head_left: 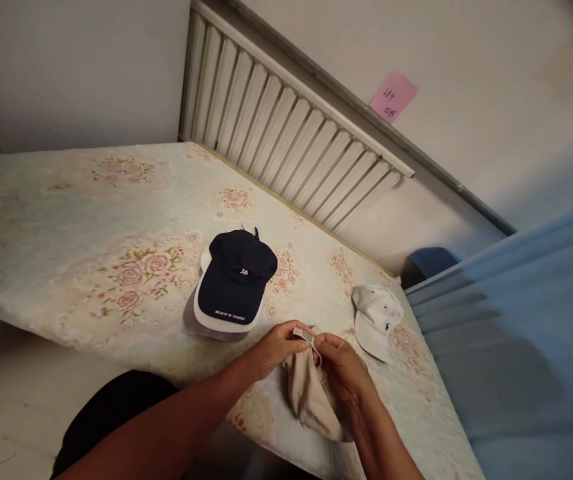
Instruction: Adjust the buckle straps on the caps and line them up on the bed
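A beige cap (311, 397) hangs between my hands, over the near part of the table. My left hand (277, 347) pinches one end of its pale back strap (304, 333) between thumb and fingers. On the other side, my right hand (344, 363) is closed on the strap and the cap's edge. To the left lies a navy cap (239, 270) with white lettering on its brim, on top of a white cap whose brim edge (221, 325) shows beneath. Further right, a white cap (377, 317) with a small dark logo rests on the cloth.
A floral cloth (166, 213) covers the table. Along its far side, a white radiator (286, 127) stands against the wall under a pink note (394, 97). A blue curtain (526, 333) hangs at the right, with a dark blue object (431, 261) behind the table corner.
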### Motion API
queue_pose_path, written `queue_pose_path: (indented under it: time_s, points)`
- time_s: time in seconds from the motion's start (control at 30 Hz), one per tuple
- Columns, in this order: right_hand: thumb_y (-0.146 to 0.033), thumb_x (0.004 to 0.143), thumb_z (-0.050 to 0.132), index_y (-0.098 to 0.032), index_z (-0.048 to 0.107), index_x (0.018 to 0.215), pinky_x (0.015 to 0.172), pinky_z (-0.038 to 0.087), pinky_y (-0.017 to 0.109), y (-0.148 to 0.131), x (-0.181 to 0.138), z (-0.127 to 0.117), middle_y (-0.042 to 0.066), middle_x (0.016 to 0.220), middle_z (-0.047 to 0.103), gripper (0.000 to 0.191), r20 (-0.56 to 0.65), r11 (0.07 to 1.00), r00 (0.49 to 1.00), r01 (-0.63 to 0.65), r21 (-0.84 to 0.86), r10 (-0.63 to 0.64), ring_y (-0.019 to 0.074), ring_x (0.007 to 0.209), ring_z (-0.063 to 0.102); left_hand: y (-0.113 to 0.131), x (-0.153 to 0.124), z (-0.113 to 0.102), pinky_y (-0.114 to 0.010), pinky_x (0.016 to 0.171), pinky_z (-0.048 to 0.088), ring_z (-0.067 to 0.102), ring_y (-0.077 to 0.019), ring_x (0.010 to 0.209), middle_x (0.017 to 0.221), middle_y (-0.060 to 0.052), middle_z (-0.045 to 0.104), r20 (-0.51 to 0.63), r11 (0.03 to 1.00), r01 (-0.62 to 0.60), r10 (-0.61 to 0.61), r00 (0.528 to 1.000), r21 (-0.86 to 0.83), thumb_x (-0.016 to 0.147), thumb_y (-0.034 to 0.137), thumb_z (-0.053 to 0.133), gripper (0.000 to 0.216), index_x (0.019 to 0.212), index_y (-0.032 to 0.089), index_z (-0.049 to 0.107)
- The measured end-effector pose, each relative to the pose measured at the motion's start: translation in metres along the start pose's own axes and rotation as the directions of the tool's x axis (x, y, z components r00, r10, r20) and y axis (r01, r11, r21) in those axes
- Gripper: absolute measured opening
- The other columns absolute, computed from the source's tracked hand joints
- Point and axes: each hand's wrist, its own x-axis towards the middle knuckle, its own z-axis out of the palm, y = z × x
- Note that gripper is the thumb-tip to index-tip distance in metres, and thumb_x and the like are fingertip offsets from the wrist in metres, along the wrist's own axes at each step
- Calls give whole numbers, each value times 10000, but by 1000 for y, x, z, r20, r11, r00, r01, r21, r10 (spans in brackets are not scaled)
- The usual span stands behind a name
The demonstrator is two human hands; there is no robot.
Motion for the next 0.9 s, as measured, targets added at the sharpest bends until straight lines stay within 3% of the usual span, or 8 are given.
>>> queue_pose_path:
  time_s: [0.27, 0.43, 0.7, 0.9]
  points:
    - [-377, 718, 723, -150, 665, 748, 599, 355, 231, -3, -7, -19, 4, 666, 627, 237, 94, 998, 995, -29, -58, 34, 107, 591, 516, 2, 0, 0, -279, 696, 436, 627, -161, 706, 798, -32, 680, -54, 1000, 1, 0, 999, 15, 710, 265, 704, 303, 975, 157, 604]
    - [-339, 663, 764, -153, 631, 639, 559, 327, 227, 0, -6, -25, -6, 578, 610, 230, 54, 995, 996, -67, -70, 71, 91, 529, 490, 5, -1, 1, -230, 657, 383, 564, -110, 668, 768, 6, 637, -76, 999, 1, 3, 997, 47, 691, 257, 720, 288, 942, 153, 626]
    - [-349, 669, 755, -149, 618, 615, 537, 318, 235, -8, 1, -11, -2, 521, 597, 249, 62, 995, 997, -36, -96, 42, 88, 483, 480, 6, -1, 1, -254, 770, 372, 558, -135, 772, 787, -6, 630, -55, 994, -43, 49, 997, 97, 672, 246, 736, 253, 886, 143, 647]
    - [-323, 707, 731, -151, 632, 681, 570, 340, 230, -7, -2, -18, 4, 561, 623, 201, 88, 997, 995, -43, -67, 49, 93, 519, 506, 5, -1, -1, -260, 739, 393, 565, -137, 734, 775, -16, 626, -49, 1000, -23, 23, 999, -6, 704, 331, 713, 285, 896, 135, 637]
